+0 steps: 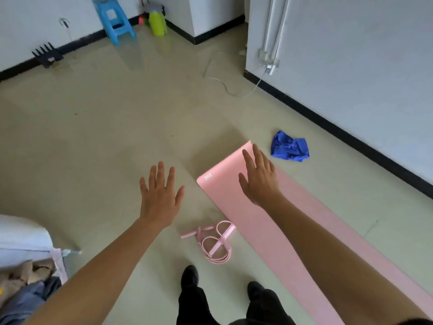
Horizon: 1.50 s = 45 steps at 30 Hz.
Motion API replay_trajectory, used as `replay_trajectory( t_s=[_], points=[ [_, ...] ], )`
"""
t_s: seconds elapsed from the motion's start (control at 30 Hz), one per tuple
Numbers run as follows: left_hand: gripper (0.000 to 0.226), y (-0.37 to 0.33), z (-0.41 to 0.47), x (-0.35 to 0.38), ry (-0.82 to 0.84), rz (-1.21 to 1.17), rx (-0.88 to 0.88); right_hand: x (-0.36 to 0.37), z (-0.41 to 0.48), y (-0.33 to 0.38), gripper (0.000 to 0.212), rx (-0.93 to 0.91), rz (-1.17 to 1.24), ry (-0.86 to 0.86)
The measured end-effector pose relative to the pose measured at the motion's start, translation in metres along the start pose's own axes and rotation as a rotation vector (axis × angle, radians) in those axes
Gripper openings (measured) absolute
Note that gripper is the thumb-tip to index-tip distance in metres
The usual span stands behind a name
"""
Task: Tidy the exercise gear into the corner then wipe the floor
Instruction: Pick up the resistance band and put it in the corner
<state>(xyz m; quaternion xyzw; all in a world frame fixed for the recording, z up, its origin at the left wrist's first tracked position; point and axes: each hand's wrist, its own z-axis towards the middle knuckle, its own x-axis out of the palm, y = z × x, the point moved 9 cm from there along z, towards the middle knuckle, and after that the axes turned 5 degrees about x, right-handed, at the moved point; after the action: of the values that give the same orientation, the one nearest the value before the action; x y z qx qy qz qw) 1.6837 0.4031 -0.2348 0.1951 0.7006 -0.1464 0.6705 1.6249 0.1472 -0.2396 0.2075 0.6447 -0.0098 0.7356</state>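
Observation:
A pink exercise mat [225, 193] lies unrolled on the pale floor, running from the centre to the lower right. A pink pull rope with loops [214, 242] lies on the floor beside its left edge. A crumpled blue cloth [289, 149] sits past the mat's far end. My right hand [259, 179] is held over the mat's far end with fingers spread and straight. My left hand [160, 195] hovers over bare floor to the left of the mat, fingers also spread, holding nothing.
A blue plastic stool [114, 19] and a green bottle [156, 23] stand near the far corner. A white cable [234, 91] trails across the floor from a wall socket. A black rack [48, 55] sits by the left wall. Piled fabric [23, 277] fills the lower left.

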Motion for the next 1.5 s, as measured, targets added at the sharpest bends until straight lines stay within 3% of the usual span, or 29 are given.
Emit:
replay_trajectory(
  t_s=[0.3, 0.5, 0.77, 0.93, 1.0, 1.13, 1.23, 1.3, 1.4, 1.5],
  points=[
    [0.063, 0.003, 0.092, 0.174, 0.327, -0.030, 0.316, 0.136, -0.018, -0.041, 0.061, 0.351, -0.085, 0.162],
    [0.061, -0.008, 0.095, 0.384, 0.492, -0.083, 0.367, 0.338, -0.045, -0.078, 0.059, 0.499, 0.040, 0.373],
    [0.051, 0.006, 0.059, 0.701, 0.632, -0.182, 0.189, 0.663, -0.131, -0.117, 0.058, 0.554, 0.142, 0.657],
    [0.045, 0.015, 0.058, 0.805, 0.610, -0.389, 0.005, 0.776, -0.150, -0.130, 0.061, 0.498, 0.101, 0.730],
    [0.042, 0.018, 0.041, 0.890, 0.590, -0.413, -0.036, 0.867, -0.178, -0.140, 0.068, 0.518, 0.098, 0.753],
    [0.039, 0.010, 0.051, 0.896, 0.457, -0.557, -0.051, 0.872, -0.164, -0.151, 0.055, 0.549, 0.160, 0.550],
    [0.033, 0.022, 0.039, 0.908, 0.460, -0.599, -0.166, 0.881, -0.173, -0.145, 0.045, 0.534, 0.171, 0.584],
    [0.041, 0.033, 0.034, 0.897, 0.439, -0.714, -0.275, 0.869, -0.176, -0.144, 0.050, 0.529, 0.164, 0.562],
    [0.037, 0.042, 0.039, 0.848, 0.340, -0.799, -0.406, 0.820, -0.169, -0.139, 0.065, 0.542, 0.207, 0.442],
    [0.030, 0.038, 0.043, 0.776, 0.257, -0.881, -0.425, 0.747, -0.161, -0.137, 0.060, 0.585, 0.230, 0.323]
  ],
)
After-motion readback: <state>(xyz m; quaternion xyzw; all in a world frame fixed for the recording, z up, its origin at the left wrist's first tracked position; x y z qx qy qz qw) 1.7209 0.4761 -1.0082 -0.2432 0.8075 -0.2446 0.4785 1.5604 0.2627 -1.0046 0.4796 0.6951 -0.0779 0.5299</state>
